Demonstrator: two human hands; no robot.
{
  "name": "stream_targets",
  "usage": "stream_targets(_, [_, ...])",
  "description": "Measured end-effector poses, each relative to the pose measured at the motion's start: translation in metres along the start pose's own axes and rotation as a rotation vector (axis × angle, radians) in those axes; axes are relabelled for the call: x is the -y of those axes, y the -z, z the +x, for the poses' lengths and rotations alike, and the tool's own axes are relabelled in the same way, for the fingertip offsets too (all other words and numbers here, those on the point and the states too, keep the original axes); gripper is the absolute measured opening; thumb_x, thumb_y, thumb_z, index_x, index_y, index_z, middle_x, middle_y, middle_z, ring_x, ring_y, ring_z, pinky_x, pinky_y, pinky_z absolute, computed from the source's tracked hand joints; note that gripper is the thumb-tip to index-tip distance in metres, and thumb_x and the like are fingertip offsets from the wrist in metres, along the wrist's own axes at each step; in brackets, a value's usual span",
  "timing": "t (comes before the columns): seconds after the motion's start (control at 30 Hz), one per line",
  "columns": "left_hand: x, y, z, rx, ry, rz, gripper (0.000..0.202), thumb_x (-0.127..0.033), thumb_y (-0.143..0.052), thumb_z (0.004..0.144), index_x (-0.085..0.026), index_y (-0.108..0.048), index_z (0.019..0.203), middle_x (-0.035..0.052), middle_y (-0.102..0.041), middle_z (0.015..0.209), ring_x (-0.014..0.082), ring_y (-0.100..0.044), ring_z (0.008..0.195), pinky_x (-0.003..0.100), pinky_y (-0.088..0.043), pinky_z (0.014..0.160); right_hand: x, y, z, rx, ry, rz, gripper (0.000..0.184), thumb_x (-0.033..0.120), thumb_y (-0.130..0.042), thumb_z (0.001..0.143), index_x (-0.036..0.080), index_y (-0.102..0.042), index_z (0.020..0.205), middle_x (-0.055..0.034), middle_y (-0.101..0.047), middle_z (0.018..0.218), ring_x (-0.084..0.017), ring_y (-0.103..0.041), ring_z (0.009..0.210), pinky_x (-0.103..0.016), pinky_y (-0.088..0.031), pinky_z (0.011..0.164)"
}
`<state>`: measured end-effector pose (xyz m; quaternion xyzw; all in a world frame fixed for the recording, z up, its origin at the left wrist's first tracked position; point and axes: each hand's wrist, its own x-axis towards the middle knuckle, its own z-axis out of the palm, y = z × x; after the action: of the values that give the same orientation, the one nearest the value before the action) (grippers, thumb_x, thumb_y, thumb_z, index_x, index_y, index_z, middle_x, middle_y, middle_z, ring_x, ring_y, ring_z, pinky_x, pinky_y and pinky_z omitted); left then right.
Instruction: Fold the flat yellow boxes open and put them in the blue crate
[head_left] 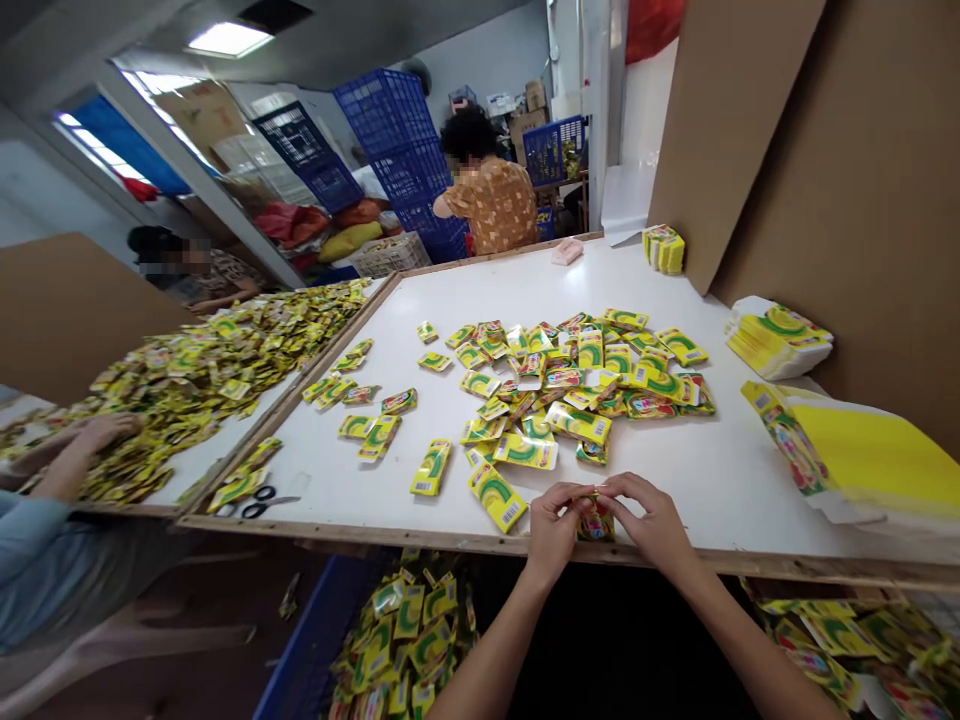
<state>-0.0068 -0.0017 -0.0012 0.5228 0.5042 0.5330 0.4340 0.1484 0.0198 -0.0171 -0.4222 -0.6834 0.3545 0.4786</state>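
My left hand (553,522) and my right hand (651,515) meet at the near edge of the white table (750,470). Together they pinch one small yellow and green packet (596,520) between their fingertips, fingers curled round it. Just beyond them lies a loose spread of several similar yellow packets (577,380), some flat, some overlapping. One flattened packet (497,495) lies close to my left hand.
Stacks of flat yellow cartons (780,340) and a bigger yellow sheet pile (862,460) sit at the right. A neighbouring table holds a large heap of packets (210,370), with another person's arm (75,450) on it. Scissors (259,500) lie left. Blue bins of packets (397,640) stand below.
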Motion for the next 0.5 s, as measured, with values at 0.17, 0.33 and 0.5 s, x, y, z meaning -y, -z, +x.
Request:
stream_targets(0.17, [-0.002,-0.002,-0.001,-0.051,-0.044,0.020,0.015,-0.027,-0.067,0.078,-0.021,-0.077,0.087,0.0071,-0.072,0.085,0.0224,-0.065,0.084,0.035,-0.052,0.079,-0.002,-0.005,-0.004,-0.022,-0.003,0.030,0.021,0.039,-0.055,0.089,0.024,-0.069,0.088,-0.0076,-0.069,0.091,-0.024,-0.063,0.088,-0.038,-0.051,0.076])
stream_targets(0.33, [-0.033,0.063,-0.023,-0.339,-0.055,0.127,0.022,-0.038,-0.061,0.082,-0.020,-0.073,0.088,0.0054,-0.070,0.087,0.0204,-0.064,0.082,0.031,-0.051,0.077,0.004,-0.020,0.016,-0.070,0.023,-0.001,0.023,0.029,-0.049,0.091,0.025,-0.064,0.109,-0.0081,-0.066,0.108,-0.024,-0.059,0.102,-0.039,-0.050,0.085])
stream_targets(0.5, [-0.073,0.185,-0.072,-0.582,0.060,0.590,0.035,-0.050,-0.063,0.076,-0.019,-0.071,0.089,0.0055,-0.072,0.091,0.0263,-0.065,0.089,0.036,-0.051,0.082,0.001,-0.063,0.050,0.061,0.165,-0.253,0.057,-0.003,-0.040,0.077,0.026,-0.059,0.122,-0.0085,-0.054,0.131,-0.026,-0.044,0.125,-0.049,-0.036,0.104])
